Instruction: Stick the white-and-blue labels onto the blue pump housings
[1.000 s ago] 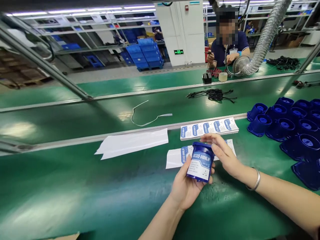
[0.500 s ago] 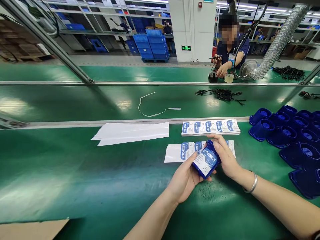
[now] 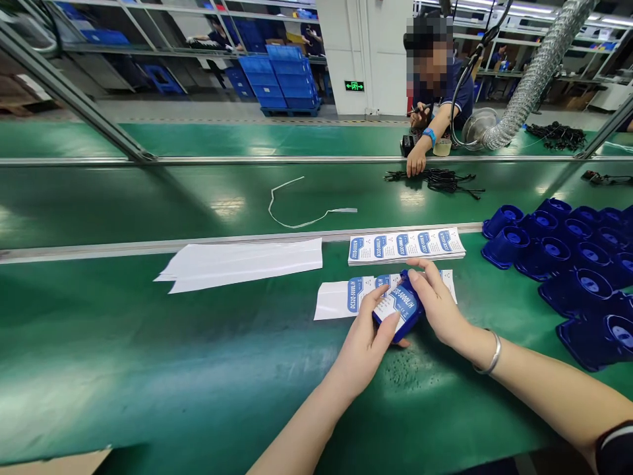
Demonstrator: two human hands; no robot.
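Note:
Between my two hands is a blue plastic housing [image 3: 413, 318] with a white and blue printed label [image 3: 398, 305] on its upper face. My left hand [image 3: 368, 340] grips the lower left side, its thumb lying on the label. Along the upper right edge, my right hand [image 3: 438, 300] holds the housing with thumb and fingers. Just behind it lies a partly used label strip [image 3: 332, 301], partly covered by the housing and my hands. A stack of label sheets [image 3: 406, 247] rests farther back.
White backing paper [image 3: 247, 264] lies to the left. Several blue housings [image 3: 551, 251] stand in rows at the right. Beyond a metal rail are a white strip [image 3: 297, 226] and black cables [image 3: 445, 179]. A co-worker's hand [image 3: 416, 161] touches the cables. Cardboard [image 3: 64, 464] shows at lower left.
My left thumb has moved onto the label's face, and the left fingers have shifted up the housing's edge. The co-worker's hand has reached forward to the black cables. The view has shifted slightly.

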